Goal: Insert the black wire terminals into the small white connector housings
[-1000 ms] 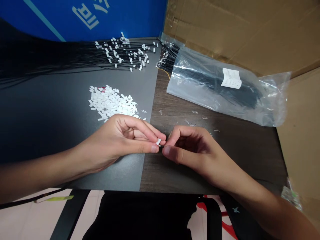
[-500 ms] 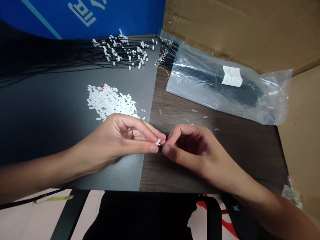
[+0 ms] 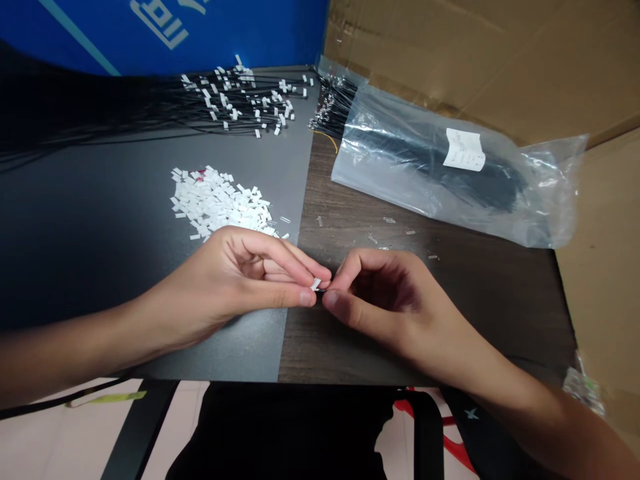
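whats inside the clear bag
The clear bag holds a bundle of black wires, metal-tipped ends at its upper left. The white label and glare cover parts of it.

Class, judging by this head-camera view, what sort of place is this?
Probably a wire-harness assembly bench: a heap of white connector housings, fanned black wires, and a labelled plastic bag of more wires.

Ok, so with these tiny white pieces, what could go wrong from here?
The small white connector pinched in the left hand, close to the right hand, could slip and get lost among the clear bits on the wooden table. The left hand also sits right beside the loose white pile, so a careless move might scatter it.
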A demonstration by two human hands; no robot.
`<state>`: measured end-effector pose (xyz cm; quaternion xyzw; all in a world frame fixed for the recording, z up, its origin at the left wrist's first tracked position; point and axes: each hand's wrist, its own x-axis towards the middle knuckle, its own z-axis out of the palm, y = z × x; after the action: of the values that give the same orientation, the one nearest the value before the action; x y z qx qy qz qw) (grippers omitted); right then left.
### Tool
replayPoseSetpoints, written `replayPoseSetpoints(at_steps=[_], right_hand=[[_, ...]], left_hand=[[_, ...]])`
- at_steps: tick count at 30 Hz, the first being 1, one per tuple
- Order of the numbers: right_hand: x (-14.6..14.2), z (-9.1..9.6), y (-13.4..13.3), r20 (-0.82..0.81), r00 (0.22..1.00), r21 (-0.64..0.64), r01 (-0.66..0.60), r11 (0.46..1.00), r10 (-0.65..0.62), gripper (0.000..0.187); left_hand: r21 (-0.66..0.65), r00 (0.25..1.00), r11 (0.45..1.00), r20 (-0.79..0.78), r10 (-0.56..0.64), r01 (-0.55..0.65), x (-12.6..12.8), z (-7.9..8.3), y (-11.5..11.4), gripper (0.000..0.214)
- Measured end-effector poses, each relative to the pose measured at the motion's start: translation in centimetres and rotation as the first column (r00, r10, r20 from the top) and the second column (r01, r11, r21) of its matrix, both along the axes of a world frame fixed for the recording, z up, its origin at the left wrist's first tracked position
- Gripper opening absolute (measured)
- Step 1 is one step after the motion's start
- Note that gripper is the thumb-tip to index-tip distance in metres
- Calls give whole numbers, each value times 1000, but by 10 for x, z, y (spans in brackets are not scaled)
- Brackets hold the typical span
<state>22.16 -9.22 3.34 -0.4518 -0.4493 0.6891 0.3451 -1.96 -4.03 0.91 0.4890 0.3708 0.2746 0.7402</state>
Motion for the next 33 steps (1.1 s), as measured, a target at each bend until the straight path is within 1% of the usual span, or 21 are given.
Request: replayPoseSetpoints(at_steps=[7,15,19,24,26,30,33], right_hand=[[0,0,0,14,1000,9,16,1000,-16,33],[-1,2,0,110,994,42,-10,999,5,34],[0,2,-1,135,991,44,-26,999,20,34],[0,0,-2,137,990,30,-47,998,42,36],[0,-1,-2,111,993,22,-48,999,45,35],[-1,-4,-1,27,999,-11,-41,999,41,40],[0,-4,0,6,999,-29,-42,999,42,43]], left_hand=[[77,999,997,-41,24,-21,1,3,-2,16],[131,993,991,-109,51,-36,5,14,-4,15],[209,988,976,-131,85,-57,6,17,-8,18],[330,977,942,-172,127,-65,5,15,-13,17],[336,978,939,-164,131,-69,5,15,-15,17],[298,982,953,-155,113,-62,4,15,-15,16],[279,985,958,-140,105,-62,3,14,-15,16]])
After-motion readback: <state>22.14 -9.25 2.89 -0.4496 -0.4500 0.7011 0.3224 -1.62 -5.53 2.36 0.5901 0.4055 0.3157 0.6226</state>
